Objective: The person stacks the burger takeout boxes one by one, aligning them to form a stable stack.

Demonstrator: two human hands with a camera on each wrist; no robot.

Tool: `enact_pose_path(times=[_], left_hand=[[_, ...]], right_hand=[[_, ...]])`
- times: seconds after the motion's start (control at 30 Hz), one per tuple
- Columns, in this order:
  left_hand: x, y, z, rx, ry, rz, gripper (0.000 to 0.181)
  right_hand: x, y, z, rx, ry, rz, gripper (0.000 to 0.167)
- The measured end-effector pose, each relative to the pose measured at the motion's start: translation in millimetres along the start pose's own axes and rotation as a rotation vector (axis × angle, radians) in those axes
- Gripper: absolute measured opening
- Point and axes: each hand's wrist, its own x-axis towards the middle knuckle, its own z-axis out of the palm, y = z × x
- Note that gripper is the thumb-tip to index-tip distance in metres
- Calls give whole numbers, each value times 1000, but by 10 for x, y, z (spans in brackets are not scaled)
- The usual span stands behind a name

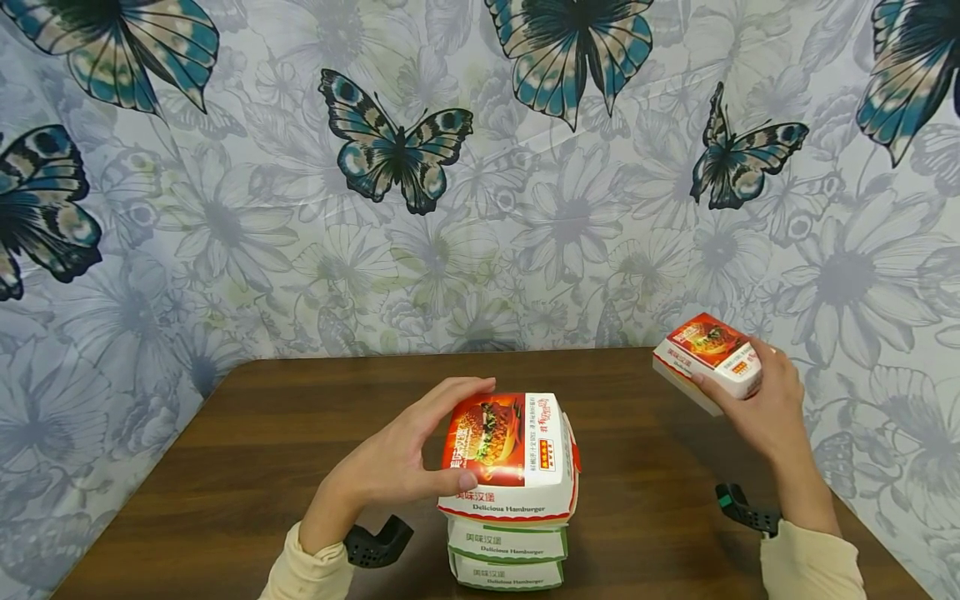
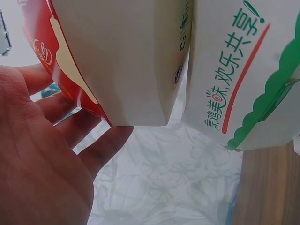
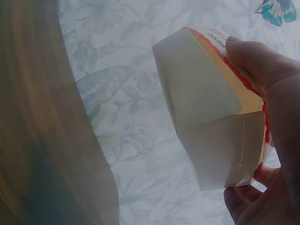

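Observation:
In the head view, a stack stands near the front of the table. On top is a red-and-white hamburger box, printed with a burger picture. Two green-trimmed hamburger boxes lie under it. My left hand grips the top box from its left side, thumb at the front and fingers at the back. In the left wrist view, those fingers touch the red edge of the box. Off to the right, my right hand holds another red-and-white hamburger box, raised and tilted. Its pale underside shows in the right wrist view.
The dark wooden table spans the front, its back edge against a butterfly-and-flower cloth. The right-hand box is held above the table's back right corner. A black band sits on my left wrist, another on my right.

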Motion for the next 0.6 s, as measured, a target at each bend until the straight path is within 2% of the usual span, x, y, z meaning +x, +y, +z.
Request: enact_pose_path(times=[0.27, 0.6], left_hand=[[-4, 9, 1, 1, 2, 1, 83], [-2, 15, -10, 3, -8, -11, 82]], right_hand=[[13, -73, -33, 2, 48, -48, 87], [17, -202, -106, 13, 76, -70, 89]])
